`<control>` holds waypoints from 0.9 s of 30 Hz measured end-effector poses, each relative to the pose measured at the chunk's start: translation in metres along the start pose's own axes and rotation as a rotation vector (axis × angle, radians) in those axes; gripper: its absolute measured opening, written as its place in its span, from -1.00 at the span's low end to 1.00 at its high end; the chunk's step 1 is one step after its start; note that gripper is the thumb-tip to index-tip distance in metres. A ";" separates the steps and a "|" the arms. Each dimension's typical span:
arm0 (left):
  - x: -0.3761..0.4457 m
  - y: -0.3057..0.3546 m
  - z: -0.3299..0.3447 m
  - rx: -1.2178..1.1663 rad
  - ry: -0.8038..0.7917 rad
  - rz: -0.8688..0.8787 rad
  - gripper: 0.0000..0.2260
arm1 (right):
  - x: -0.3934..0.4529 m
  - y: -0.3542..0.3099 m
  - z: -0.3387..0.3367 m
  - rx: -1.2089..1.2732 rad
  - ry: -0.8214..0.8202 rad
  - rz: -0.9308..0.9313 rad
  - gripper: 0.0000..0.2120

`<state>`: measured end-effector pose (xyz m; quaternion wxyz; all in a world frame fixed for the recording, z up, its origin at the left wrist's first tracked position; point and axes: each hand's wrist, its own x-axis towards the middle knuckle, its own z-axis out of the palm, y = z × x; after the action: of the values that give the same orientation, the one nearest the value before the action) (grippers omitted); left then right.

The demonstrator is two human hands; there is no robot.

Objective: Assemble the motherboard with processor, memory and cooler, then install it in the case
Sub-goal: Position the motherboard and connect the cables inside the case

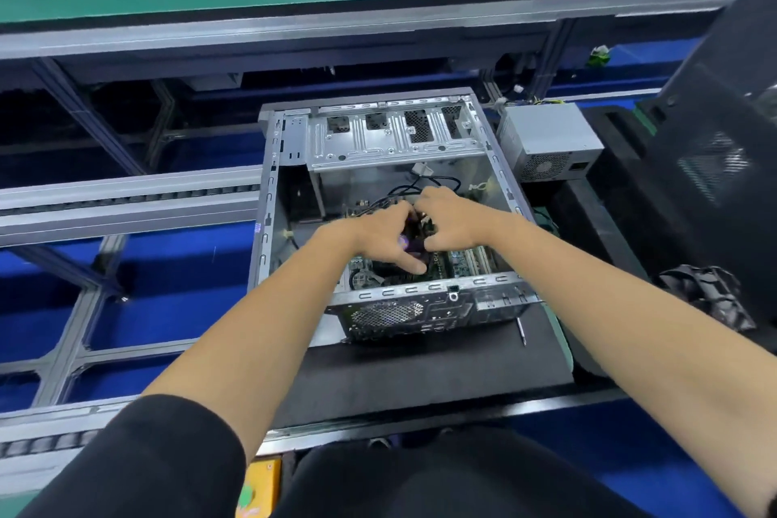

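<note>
From the head camera, looking down: an open metal computer case (380,147) lies on its side on a black mat (420,374) on the bench, its rear panel facing the person. The green motherboard (466,263) already sits inside the case, on its floor toward the near side, so the main placement appears done. Whether the processor, memory and cooler are all fitted cannot be seen, because both hands cover the board's middle.

The left hand (389,240) reaches in from the near left, fingers curled down around a dark part with a purple patch; it seems to grip it, though the part itself is unclear. The right hand (452,221) reaches in from the near right, touching the left, fingers bent downward onto the same spot; whether it pinches anything I cannot tell.

A grey power supply (551,141) stands outside the case, by its far right corner, and a screwdriver (521,331) lies on the mat, suggesting fastening and cabling remain.
</note>
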<state>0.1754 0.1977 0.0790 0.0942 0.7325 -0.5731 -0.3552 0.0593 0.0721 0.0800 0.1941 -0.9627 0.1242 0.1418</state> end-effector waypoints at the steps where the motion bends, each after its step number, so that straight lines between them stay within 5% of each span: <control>1: 0.002 -0.001 0.002 0.103 -0.012 -0.004 -0.12 | -0.004 0.001 0.001 -0.012 0.023 0.020 -0.75; 3: 0.006 0.000 0.008 0.357 0.008 -0.004 0.02 | -0.009 0.000 0.000 -0.014 0.024 0.081 -0.76; 6: 0.014 0.007 0.015 0.521 0.052 -0.021 -0.14 | -0.020 -0.005 -0.001 -0.127 -0.023 0.207 -0.86; 8: 0.017 0.010 0.017 0.509 0.076 -0.033 -0.32 | -0.029 -0.009 -0.003 -0.255 -0.102 0.252 -0.98; 14: 0.016 0.011 0.022 0.405 0.114 -0.092 -0.53 | -0.039 -0.006 0.010 -0.245 -0.328 0.258 -0.73; 18: 0.016 0.009 0.023 0.377 0.117 -0.072 -0.54 | -0.038 -0.004 0.016 -0.100 -0.411 0.253 -0.66; 23: 0.014 0.009 0.022 0.355 0.121 -0.099 -0.53 | -0.037 -0.002 0.017 -0.079 -0.526 0.262 -0.89; 27: 0.013 0.003 0.022 0.333 0.115 -0.107 -0.48 | -0.038 -0.004 0.013 -0.089 -0.615 0.251 -0.87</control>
<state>0.1601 0.1911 0.0597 -0.0149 0.7863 -0.5781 -0.2174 0.0220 0.0877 0.0819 0.1612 -0.8596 0.1711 0.4538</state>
